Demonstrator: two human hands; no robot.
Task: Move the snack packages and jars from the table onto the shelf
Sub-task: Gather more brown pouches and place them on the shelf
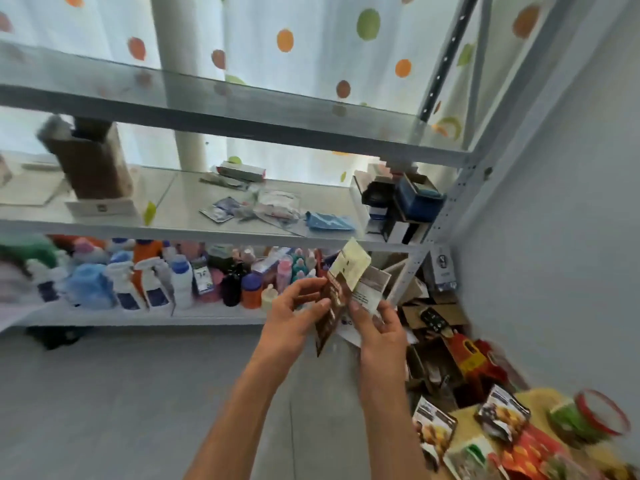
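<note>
Both my hands are raised in front of the grey metal shelf (221, 233). My left hand (294, 317) pinches a brown snack packet (330, 315). My right hand (381, 327) grips a cream packet (351, 263) and a white packet (372, 289) fanned behind it. The packets hang in the air below the middle shelf board's front edge. On the yellow table (467, 415) at the bottom right lie more snack packages (434, 427) (502, 415) and a jar with a red rim (588, 414) on its side.
The middle shelf board holds small sachets (273, 207), a brown box (91, 161) and dark boxes (408, 199). Bottles and sprays (145, 278) crowd the lower board. Cardboard boxes (446, 344) pile on the floor by the grey wall (554, 237) at right.
</note>
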